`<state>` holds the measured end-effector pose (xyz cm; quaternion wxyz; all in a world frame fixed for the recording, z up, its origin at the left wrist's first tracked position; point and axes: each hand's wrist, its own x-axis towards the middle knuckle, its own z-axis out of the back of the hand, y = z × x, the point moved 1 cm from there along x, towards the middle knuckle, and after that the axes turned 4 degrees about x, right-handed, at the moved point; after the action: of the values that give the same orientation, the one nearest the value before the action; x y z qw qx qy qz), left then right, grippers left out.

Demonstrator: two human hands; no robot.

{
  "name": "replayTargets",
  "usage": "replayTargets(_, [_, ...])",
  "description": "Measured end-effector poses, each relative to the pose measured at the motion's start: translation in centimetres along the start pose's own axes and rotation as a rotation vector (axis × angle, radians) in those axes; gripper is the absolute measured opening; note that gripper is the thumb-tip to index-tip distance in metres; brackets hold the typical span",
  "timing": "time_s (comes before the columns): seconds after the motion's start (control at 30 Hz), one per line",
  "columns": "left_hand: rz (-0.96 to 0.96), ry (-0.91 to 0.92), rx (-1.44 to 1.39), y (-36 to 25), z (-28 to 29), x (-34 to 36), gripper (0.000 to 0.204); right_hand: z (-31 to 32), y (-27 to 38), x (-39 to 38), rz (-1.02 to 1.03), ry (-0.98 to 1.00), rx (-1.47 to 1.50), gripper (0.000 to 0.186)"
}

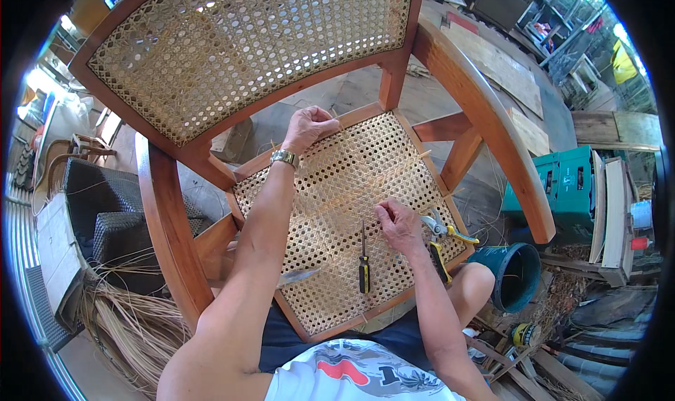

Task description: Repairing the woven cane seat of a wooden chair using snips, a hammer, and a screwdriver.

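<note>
A wooden armchair's woven cane seat (327, 190) lies in front of me, with a panel of cane webbing (246, 49) in its backrest. My left hand (311, 129) is at the seat's far rail, its fingers closed around a thin strand of cane (335, 117). Lower on the right, my right hand (399, 225) hovers at or just over the webbing with curled fingers; what they hold, if anything, is too small to make out. Beside it lie yellow-handled pruning shears (443, 228) and another yellow-and-black handled tool (439, 262). A screwdriver (364, 274) and a knife blade (299, 276) rest on the seat.
Curved armrests (492, 112) flank the seat. A bundle of cane strands (133, 323) lies at the lower left near dark wicker furniture (119, 239). At right stand a teal bucket (513, 278), green crates (562, 190) and scrap wood (615, 211).
</note>
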<state>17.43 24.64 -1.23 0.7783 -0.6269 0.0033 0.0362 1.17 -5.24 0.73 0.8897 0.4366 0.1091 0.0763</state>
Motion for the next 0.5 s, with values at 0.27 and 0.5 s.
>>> replayTargets(0.27, [-0.110, -0.048, -0.002, 2.0, -1.2, 0.0, 0.015, 1.0, 0.0, -3.1, -0.055, -0.013, 0.310, 0.023])
replayTargets(0.5, [-0.105, -0.041, 0.004, 2.3, 0.6, 0.9, 0.017, 6.5, -0.6, -10.9, 0.114, -0.483, -0.064, 0.020])
